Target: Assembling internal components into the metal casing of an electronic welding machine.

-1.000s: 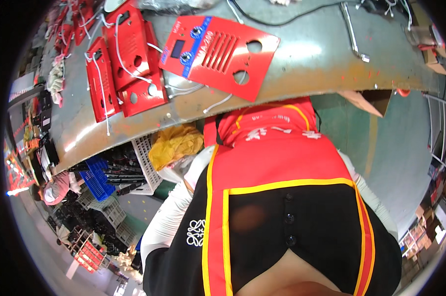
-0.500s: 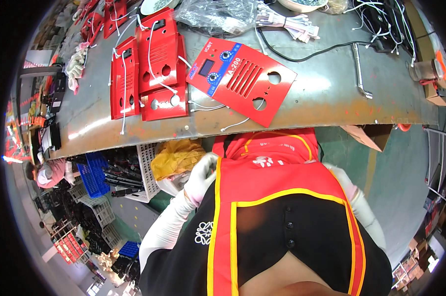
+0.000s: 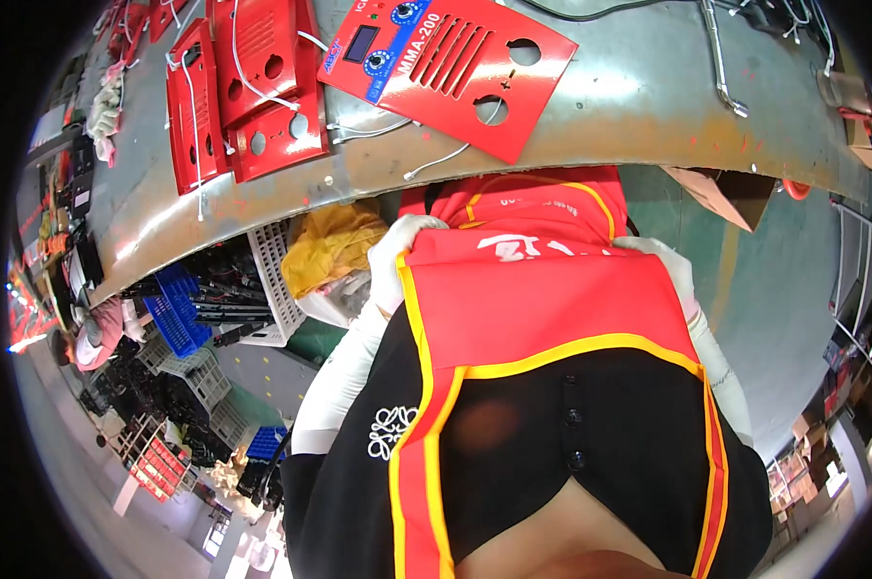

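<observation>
I wear a red apron [image 3: 542, 299] with yellow trim over a black top. My left hand [image 3: 395, 259], in a white glove, is closed on the apron's left edge at waist height. At the opposite edge my right hand [image 3: 669, 270], also white-gloved, is closed on the cloth; its fingertips are partly hidden in the fold. Between the hands the apron is drawn into a crosswise fold. Beyond them, on the metal table [image 3: 610, 135], lies a red front panel [image 3: 455, 72] with a blue strip, two knobs, slots and round holes. Neither hand touches it.
More red panels [image 3: 272, 92] with white cables lie at the table's left. A metal wrench [image 3: 721, 68] rests toward the right. Below the table stand a white crate [image 3: 277, 280], a yellow cloth [image 3: 330, 246], a blue basket [image 3: 177, 314] and a cardboard box [image 3: 730, 198].
The view has shifted, so the table sits higher in the picture. Both hands have moved up along the apron's sides, and the cloth between them looks lifted and tighter.
</observation>
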Available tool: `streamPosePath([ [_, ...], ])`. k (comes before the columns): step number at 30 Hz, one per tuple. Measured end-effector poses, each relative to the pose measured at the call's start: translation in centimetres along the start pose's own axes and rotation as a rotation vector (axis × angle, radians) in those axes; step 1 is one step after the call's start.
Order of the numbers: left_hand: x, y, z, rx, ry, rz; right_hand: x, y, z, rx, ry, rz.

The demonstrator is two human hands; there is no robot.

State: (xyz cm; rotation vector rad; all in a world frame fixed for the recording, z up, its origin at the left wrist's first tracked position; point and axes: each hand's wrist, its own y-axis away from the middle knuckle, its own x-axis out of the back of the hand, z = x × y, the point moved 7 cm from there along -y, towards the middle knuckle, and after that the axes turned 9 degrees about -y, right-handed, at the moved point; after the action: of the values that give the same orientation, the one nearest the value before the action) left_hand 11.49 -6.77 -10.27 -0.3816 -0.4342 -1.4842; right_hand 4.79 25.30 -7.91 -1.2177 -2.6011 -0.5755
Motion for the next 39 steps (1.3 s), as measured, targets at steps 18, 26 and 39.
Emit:
streamPosePath([
  [18, -2.1, 6.1, -8.0, 0.448, 0.262, -0.239, 0.6, -1.2, 4.3, -0.438, -0.539, -0.192],
  [26, 3.3, 0.1, -2.1, 0.398, 0.059, -0.229, -3.8, 0.8, 16.9, -0.373, -0.331, -0.255],
  [39, 7.3, -3.2, 0.4, 0.112, 0.302, 0.120, 3.9, -4.5, -2.8, 0.076, 0.250, -0.474],
])
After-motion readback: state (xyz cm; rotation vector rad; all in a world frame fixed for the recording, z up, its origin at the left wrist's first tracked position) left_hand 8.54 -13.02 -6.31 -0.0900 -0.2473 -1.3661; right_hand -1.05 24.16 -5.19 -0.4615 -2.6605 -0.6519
